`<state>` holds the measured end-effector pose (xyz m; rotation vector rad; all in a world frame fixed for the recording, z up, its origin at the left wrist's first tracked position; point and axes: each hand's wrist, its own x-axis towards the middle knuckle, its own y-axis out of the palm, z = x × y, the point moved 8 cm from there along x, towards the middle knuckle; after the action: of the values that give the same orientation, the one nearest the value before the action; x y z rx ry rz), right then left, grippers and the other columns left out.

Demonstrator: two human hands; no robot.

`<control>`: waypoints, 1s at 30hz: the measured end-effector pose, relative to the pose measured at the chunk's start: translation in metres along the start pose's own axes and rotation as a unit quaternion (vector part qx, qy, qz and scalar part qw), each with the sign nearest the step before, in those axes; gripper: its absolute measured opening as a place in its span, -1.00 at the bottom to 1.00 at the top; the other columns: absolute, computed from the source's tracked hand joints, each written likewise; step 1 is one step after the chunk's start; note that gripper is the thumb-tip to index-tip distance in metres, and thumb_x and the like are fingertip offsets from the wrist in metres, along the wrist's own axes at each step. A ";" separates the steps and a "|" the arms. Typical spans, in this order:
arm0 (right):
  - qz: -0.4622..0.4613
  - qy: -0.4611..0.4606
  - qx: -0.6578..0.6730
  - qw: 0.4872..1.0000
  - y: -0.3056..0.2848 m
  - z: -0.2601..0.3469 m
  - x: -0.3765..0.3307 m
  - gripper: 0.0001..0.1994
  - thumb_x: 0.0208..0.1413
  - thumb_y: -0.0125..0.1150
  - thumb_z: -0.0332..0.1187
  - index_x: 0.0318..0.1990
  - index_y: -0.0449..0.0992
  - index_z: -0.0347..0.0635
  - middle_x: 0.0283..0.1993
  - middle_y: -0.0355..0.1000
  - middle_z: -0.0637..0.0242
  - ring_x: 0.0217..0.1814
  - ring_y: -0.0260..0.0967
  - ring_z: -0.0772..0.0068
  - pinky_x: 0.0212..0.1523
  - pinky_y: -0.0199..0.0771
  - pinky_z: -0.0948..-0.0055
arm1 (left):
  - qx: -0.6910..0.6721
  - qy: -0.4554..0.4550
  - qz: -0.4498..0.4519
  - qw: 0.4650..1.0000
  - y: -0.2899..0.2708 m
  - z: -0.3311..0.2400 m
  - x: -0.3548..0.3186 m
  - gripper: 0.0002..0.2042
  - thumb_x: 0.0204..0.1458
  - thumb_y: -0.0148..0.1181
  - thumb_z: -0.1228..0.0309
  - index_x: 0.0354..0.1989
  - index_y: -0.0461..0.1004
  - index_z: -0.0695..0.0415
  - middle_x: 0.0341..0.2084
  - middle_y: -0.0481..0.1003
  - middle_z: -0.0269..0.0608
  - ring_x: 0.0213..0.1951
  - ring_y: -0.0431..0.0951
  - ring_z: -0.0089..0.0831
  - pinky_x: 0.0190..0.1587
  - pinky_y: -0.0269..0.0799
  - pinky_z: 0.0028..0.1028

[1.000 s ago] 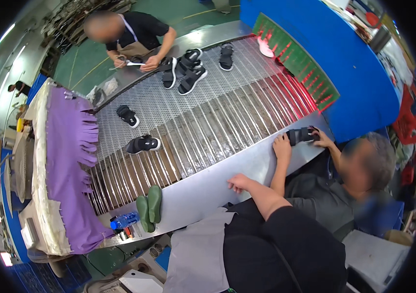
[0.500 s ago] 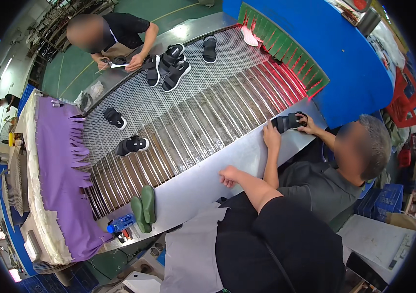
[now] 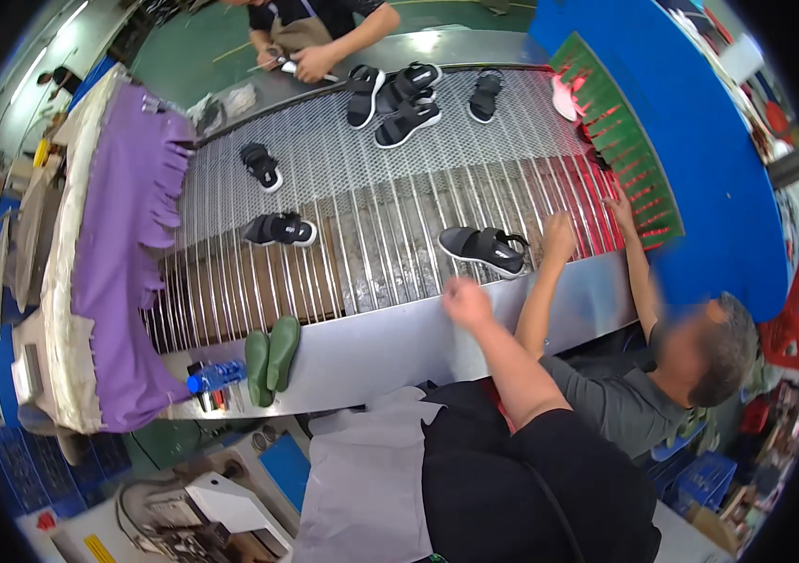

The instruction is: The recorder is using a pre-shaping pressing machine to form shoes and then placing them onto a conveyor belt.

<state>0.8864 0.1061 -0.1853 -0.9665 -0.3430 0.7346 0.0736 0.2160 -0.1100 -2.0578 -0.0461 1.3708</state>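
My right hand [image 3: 465,302] hovers over the metal ledge [image 3: 399,342], its fingers curled in and somewhat blurred, with nothing visible in them. Just beyond it, a black strappy sandal [image 3: 482,250] with a white sole lies on the roller conveyor [image 3: 376,258], apart from my hand. A co-worker's hand [image 3: 559,236] is close to the sandal's heel; that person's other hand [image 3: 619,208] reaches to the red-lit rollers. My left hand is out of view. More black sandals lie farther off, among them one sandal [image 3: 279,229] on the left and another [image 3: 408,124] on the mesh.
Green shoe lasts [image 3: 281,352] and a blue-capped bottle [image 3: 217,377] stand on the ledge at left. A purple fringed curtain [image 3: 128,253] hangs at the left end, a green fringed one [image 3: 639,159] at the right. Across the conveyor, another person's hands [image 3: 313,62] hold something white.
The co-worker on the right has set the sandal on the rollers and let go of it. One of their hands has moved toward the red light. My view has shifted; my right hand remains curled.
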 end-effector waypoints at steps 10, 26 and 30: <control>0.103 -0.186 -0.398 0.892 -0.028 -0.050 0.129 -0.78 -0.02 0.24 -0.30 -0.19 0.61 -0.08 -0.21 0.52 0.06 -0.18 0.46 -0.10 -0.10 0.48 0.11 | -0.254 -0.365 -0.099 0.890 0.162 -0.042 0.084 -0.31 -0.13 0.41 0.16 0.20 0.40 0.23 -0.13 0.58 0.14 -0.10 0.59 0.01 -0.01 0.50 -0.25; 0.390 0.083 0.301 0.866 0.143 0.179 -0.075 -0.74 0.12 0.32 -0.22 -0.25 0.55 -0.27 -0.42 0.49 0.25 -0.48 0.39 0.36 -0.36 0.50 0.40 | -0.373 -0.164 -0.294 0.864 -0.081 -0.209 0.067 -0.33 -0.18 0.40 0.31 0.21 0.42 0.19 -0.03 0.58 0.02 -0.02 0.59 -0.06 0.05 0.49 -0.29; 0.462 0.144 0.356 0.800 0.176 0.194 -0.127 -0.72 0.16 0.27 -0.20 -0.15 0.56 -0.24 -0.37 0.51 0.26 -0.52 0.36 0.40 -0.38 0.47 0.40 | -0.349 -0.142 -0.263 0.888 -0.070 -0.196 0.089 -0.37 -0.18 0.41 0.33 0.19 0.47 0.14 -0.02 0.59 -0.02 -0.03 0.59 -0.07 0.04 0.50 -0.30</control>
<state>0.6133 0.1994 -0.2217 -0.4450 0.7179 1.4408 0.2996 0.2065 -0.0985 -2.1048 -1.2959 1.3900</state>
